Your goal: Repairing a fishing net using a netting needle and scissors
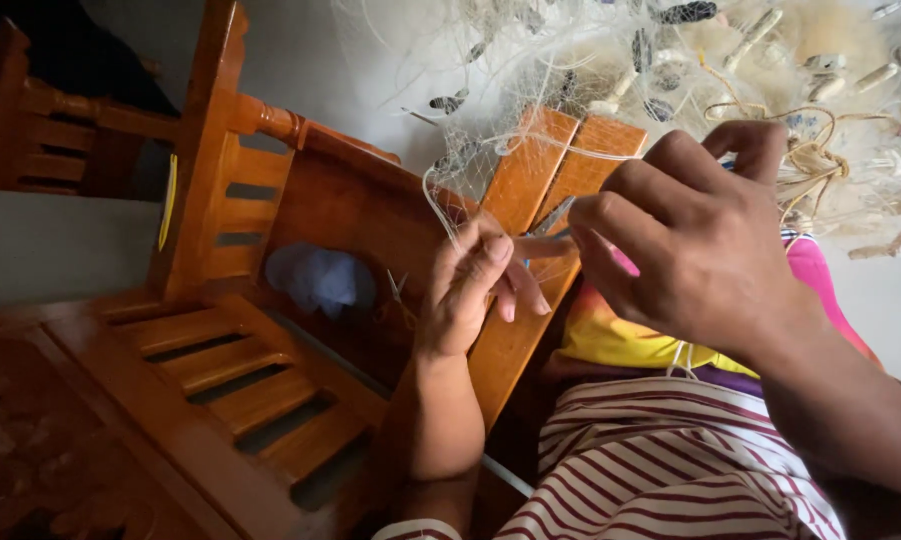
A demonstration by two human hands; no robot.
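Seen from above, tilted view; two bare hands meeting over a wooden slat (530, 215) that runs diagonally across the middle, taken here as the landmark. Left hand (475, 285) lying against the slat's near side, wrist bent, forearm rising from the lower edge; fingers loosely curled, thumb and forefinger pinched on fine pale net strands (440, 195) that loop up off the slat. Right hand (685, 235) just to the right of the slat, knuckles up, fingers closed tight around a slim metal tool (550, 218), perhaps small scissors, its tip lying on the slat and touching the left fingertips; exact kind of tool hard to tell. Fishing net (670, 60) heaped above the slat's far end, white mesh tangled with small dark and pale floats and tan cord, draping down onto the slat. Below and right of the slat, a lap in red-and-white striped cloth (670, 460), with bright pink, yellow and purple fabric (620, 335) just above it. Left of the slat, an orange-brown wooden chair (230, 330) with slatted seat and turned rail; a crumpled bluish cloth (315, 278) resting on it. Beyond the chair, a pale grey wall (60, 245); room dim.
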